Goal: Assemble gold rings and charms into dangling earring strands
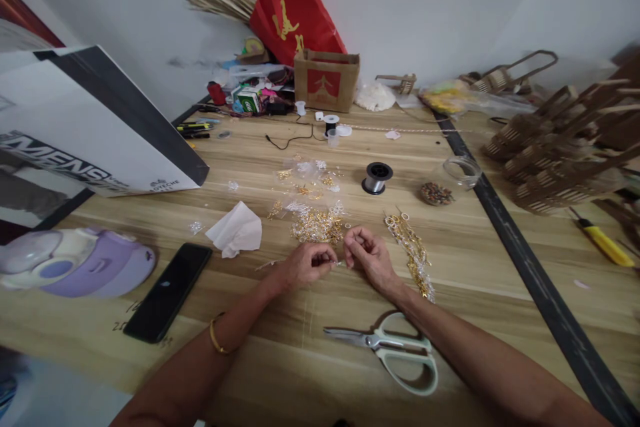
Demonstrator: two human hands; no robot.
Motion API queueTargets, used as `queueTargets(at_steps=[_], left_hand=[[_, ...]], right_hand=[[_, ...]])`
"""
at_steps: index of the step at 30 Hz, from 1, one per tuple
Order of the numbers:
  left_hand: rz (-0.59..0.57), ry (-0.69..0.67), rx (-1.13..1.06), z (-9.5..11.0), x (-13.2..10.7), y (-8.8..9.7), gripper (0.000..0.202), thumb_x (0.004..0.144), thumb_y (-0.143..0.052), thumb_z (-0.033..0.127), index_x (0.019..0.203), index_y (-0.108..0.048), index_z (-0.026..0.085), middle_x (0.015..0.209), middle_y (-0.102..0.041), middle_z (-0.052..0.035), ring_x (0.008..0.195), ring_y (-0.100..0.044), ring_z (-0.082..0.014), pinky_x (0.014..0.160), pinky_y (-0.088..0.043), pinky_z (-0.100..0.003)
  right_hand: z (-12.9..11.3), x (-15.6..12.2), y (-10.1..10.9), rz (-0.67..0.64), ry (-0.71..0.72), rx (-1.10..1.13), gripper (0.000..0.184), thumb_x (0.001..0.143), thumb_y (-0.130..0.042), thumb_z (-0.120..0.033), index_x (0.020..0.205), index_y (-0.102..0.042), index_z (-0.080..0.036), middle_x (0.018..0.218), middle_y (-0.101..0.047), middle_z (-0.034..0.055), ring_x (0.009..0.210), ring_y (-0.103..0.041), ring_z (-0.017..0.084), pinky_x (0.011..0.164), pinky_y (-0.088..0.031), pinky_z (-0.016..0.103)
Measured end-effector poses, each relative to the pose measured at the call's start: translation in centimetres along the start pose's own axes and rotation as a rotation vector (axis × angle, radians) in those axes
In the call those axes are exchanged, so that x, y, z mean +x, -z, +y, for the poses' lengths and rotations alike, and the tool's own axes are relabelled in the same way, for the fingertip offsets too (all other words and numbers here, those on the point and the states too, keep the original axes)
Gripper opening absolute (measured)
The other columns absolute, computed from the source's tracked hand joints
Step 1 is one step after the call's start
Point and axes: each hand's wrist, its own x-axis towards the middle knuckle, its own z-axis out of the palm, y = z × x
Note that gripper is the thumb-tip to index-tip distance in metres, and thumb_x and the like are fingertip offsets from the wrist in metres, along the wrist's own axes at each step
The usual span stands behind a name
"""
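Observation:
My left hand [311, 263] is closed in a pinch, with a tiny pale, shiny piece at its fingertips, too small to name. Close beside it, my right hand [369, 256] also has thumb and fingers pressed together; what they hold is hidden. Just beyond both hands lies a pile of gold and silver beads [316, 225]. To the right of my right hand are finished-looking strands of gold and clear beads [414, 250] with small rings at their far ends. Scissors with pale green handles [387, 340] rest on the table below my right wrist.
Wire spool [377, 180] and a clear jar [443, 183] of dark beads stand beyond my right hand. On the left are a crumpled tissue [236, 230], a black phone [167, 292], a purple bottle [95, 263] and a large box [115, 133]. Brown woven baskets [555, 147] crowd the right.

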Motion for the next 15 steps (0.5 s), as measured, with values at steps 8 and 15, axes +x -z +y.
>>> queueTargets(at_steps=[8,15], left_hand=[[-0.002,-0.01,0.01,-0.11,0.14,0.1,0.013,0.077,-0.055,0.023,0.077,-0.062,0.011,0.062,-0.052,0.0012,0.057,-0.043,-0.0082,0.055,-0.037,-0.019],[-0.005,0.012,-0.008,0.08,0.04,0.09,0.014,0.077,-0.054,0.023,0.077,-0.061,0.01,0.062,-0.052,0.0013,0.057,-0.043,-0.008,0.055,-0.037,-0.019]], right_hand=[[0.18,0.01,0.1,0.003,-0.001,-0.024,0.029,0.082,-0.057,-0.045,0.076,-0.051,-0.018,0.051,-0.05,-0.0049,0.042,-0.045,0.008,0.043,-0.037,0.021],[0.05,-0.01,0.05,0.005,-0.008,-0.008,0.028,0.081,-0.058,-0.044,0.076,-0.051,-0.018,0.051,-0.051,-0.0049,0.042,-0.045,0.008,0.043,-0.036,0.021]])
